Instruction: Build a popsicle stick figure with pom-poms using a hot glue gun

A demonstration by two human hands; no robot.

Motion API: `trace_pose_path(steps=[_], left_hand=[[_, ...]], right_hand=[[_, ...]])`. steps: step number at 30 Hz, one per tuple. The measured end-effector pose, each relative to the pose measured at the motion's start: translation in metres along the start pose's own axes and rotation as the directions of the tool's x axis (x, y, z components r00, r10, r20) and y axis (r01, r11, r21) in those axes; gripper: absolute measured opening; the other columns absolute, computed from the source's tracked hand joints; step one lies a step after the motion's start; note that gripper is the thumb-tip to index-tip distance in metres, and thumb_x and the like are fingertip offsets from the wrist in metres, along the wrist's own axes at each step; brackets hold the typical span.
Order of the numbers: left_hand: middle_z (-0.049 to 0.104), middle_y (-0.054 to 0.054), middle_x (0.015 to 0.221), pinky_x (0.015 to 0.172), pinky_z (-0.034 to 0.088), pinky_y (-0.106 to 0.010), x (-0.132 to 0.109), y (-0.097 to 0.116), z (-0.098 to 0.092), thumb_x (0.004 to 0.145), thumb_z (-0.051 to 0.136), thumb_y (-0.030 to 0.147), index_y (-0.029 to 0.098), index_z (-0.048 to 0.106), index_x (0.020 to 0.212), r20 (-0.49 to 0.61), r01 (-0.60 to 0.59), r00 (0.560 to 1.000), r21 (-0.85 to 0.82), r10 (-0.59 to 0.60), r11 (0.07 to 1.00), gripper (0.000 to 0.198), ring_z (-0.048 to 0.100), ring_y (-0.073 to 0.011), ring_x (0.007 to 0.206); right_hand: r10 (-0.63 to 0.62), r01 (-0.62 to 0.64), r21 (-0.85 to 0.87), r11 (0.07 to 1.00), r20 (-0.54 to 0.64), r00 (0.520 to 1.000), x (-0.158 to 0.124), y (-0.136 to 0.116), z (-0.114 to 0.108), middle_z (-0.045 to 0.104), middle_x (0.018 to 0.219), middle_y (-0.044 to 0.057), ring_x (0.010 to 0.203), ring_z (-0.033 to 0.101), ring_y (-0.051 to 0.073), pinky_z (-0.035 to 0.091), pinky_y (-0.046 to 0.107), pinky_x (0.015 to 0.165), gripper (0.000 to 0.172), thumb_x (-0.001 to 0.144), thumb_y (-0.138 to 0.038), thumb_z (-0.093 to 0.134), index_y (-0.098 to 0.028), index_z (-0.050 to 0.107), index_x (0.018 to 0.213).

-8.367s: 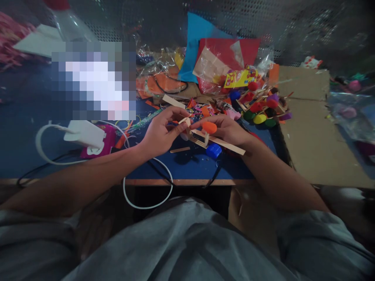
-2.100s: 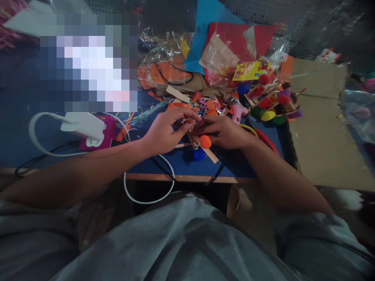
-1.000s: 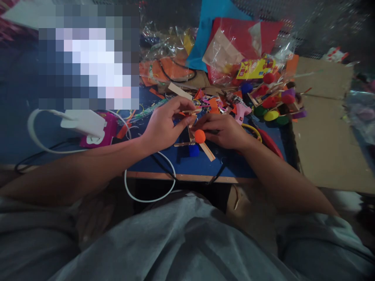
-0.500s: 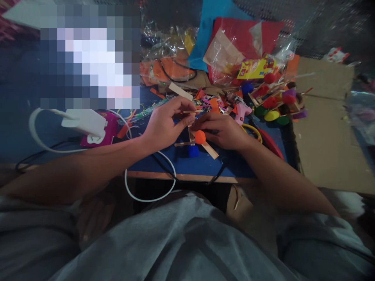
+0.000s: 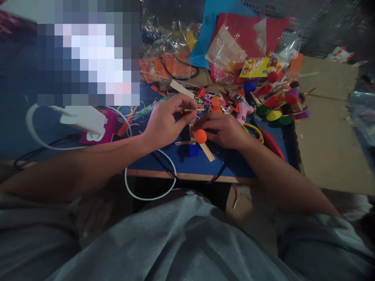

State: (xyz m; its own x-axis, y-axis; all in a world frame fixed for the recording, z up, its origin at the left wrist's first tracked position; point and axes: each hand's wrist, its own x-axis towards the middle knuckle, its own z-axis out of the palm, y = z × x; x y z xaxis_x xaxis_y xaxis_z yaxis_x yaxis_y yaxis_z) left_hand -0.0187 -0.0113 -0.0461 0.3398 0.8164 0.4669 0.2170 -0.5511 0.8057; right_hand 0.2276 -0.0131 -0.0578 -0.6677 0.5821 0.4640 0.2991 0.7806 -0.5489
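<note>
Over the front part of the blue table (image 5: 164, 166), my two hands meet at a small craft model made of thin wooden sticks. My left hand (image 5: 165, 123) pinches the top of it, where a short wooden stick (image 5: 195, 110) lies crosswise at the fingertips. The fingers of my right hand (image 5: 224, 130) close on its right side; their tips are partly hidden. An orange ball (image 5: 201, 136) sits at the model's near end, with a blue block-like piece (image 5: 193, 150) just below. A flat wooden strip (image 5: 208, 152) slants out under the right hand.
A white charger (image 5: 83, 121) stands in a magenta power strip (image 5: 111, 117) on the left, its white cable (image 5: 125, 183) looping over the table edge. Behind my hands lie colourful scraps (image 5: 216, 103) and a pink glue gun (image 5: 243, 112). Stick models (image 5: 275, 97) and cardboard (image 5: 325, 144) are right.
The flat wooden strip has swung slightly left at its near end. Both hands keep their grip in nearly the same place, and the whole view has shifted a little.
</note>
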Motion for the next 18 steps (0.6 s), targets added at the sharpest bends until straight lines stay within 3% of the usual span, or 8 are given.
trace_pose_path(steps=[5,12,18], left_hand=[[0.079,-0.004,0.104,0.091,0.069,-0.034,0.0008,0.0027,-0.0003,0.102,0.075,0.037,0.022,0.069,0.108,0.005,0.016,1.000,-0.003,-0.016,1.000,0.017,0.079,-0.0189,0.097],[0.079,-0.003,0.107,0.095,0.069,-0.037,-0.0003,0.0030,-0.0001,0.101,0.073,0.024,0.022,0.070,0.109,0.002,0.001,1.000,0.006,-0.001,1.000,0.009,0.080,-0.0195,0.101],[0.079,-0.002,0.109,0.098,0.068,-0.039,-0.0025,0.0021,0.0002,0.102,0.072,0.024,0.023,0.069,0.112,0.012,-0.007,1.000,-0.002,0.007,1.000,0.010,0.081,-0.0211,0.107]], right_hand=[[0.004,-0.004,-0.047,0.999,-0.006,1.000,-0.0012,0.0002,0.0019,0.082,0.111,0.005,0.097,0.081,0.018,0.064,0.030,0.087,0.017,0.099,-0.022,0.075,-0.026,0.085,0.112],[-0.024,0.023,-0.127,0.992,0.000,1.000,-0.0041,-0.0050,-0.0001,0.083,0.111,0.007,0.098,0.081,0.019,0.064,0.029,0.083,0.011,0.101,-0.026,0.074,-0.024,0.084,0.106],[0.032,-0.030,-0.160,0.987,0.013,0.999,-0.0045,-0.0095,0.0025,0.083,0.118,0.008,0.103,0.082,0.021,0.067,0.032,0.091,0.018,0.104,-0.028,0.070,-0.026,0.086,0.112]])
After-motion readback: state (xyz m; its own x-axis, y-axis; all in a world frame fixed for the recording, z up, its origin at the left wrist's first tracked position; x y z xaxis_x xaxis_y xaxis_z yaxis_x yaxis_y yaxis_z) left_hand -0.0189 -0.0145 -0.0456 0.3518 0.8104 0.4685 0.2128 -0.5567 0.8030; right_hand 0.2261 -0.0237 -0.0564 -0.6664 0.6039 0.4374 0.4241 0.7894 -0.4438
